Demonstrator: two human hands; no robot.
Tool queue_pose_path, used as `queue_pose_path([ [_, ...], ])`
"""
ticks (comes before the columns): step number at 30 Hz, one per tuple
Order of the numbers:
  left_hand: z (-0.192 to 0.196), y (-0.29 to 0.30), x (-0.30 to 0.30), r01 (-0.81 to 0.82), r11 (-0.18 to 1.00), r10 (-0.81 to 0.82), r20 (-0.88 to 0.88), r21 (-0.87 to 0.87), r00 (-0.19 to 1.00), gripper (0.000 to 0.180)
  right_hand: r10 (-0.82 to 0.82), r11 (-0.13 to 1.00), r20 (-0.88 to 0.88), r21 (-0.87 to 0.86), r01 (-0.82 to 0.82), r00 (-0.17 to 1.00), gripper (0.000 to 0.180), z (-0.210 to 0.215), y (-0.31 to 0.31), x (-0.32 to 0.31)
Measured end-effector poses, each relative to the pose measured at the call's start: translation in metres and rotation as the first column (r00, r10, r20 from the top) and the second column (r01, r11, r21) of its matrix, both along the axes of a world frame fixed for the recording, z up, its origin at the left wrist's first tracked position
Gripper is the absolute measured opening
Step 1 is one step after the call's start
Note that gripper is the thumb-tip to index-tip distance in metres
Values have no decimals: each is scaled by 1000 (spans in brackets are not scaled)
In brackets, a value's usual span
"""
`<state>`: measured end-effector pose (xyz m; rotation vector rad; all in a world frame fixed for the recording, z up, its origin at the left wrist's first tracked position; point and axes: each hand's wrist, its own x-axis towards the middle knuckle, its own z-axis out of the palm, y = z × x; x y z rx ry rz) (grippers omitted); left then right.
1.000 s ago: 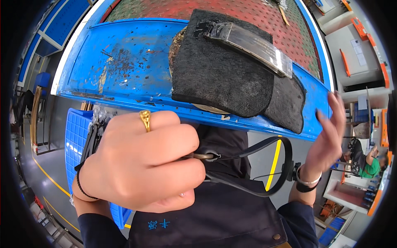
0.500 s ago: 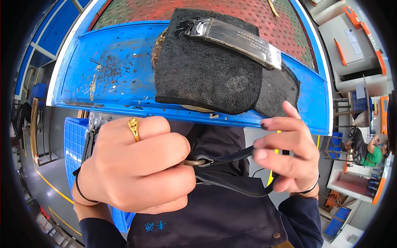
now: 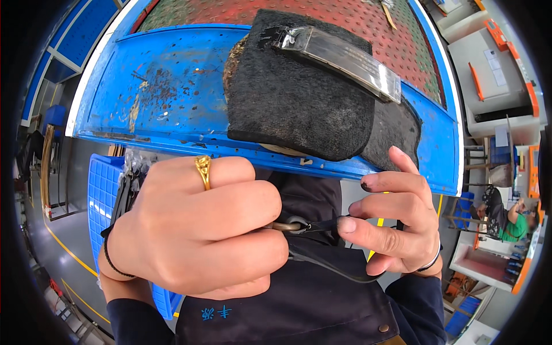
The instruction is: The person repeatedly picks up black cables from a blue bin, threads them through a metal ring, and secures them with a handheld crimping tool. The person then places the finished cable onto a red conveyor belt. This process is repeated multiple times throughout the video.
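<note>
My left hand (image 3: 201,227), with a gold ring on one finger, is closed in a fist around a small brass ring fitting (image 3: 290,225) on a thin black strap (image 3: 322,265). My right hand (image 3: 397,215) pinches the strap right beside the fitting, thumb and forefinger on it; the forefinger tip is smudged black. The strap loops down below both hands over my dark apron. Both hands are held just in front of the near edge of a blue workbench (image 3: 161,86).
A black felt pad (image 3: 305,98) with a clear strip-shaped piece (image 3: 339,54) on top lies on the bench, overhanging its near edge. A red perforated mat (image 3: 241,11) lies behind. A blue plastic crate (image 3: 103,190) stands at lower left. Another person (image 3: 506,221) sits at far right.
My right hand came in from the right, first open in the air, and now pinches the strap next to the fitting. The left fist has held its grip throughout.
</note>
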<state>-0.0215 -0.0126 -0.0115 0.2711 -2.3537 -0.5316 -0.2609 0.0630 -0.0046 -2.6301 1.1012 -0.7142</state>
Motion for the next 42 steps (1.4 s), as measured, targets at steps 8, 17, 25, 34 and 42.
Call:
queue_pose_path([
  [8, 2, 0, 2, 7, 1000, -7, 12, -11, 1000, 12, -33, 999, 23, 31, 32, 999, 48, -1, 0, 1],
  [17, 3, 0, 3, 58, 992, -58, 6, -108, 998, 12, -81, 992, 107, 105, 69, 991, 50, -2, 1, -3],
  [25, 3, -3, 2, 108, 987, -108, 12, -119, 994, 14, 37, 997, 40, 67, -40, 999, 52, -1, -2, -2],
  [34, 3, 0, 12, -21, 990, 25, 31, -142, 999, 12, -522, 853, 91, 83, 515, 848, 41, -8, -4, -41],
  [42, -13, 6, 28, -389, 848, 451, -102, 360, 887, 21, -693, 710, -376, -204, 674, 615, 28, -39, -4, -59],
])
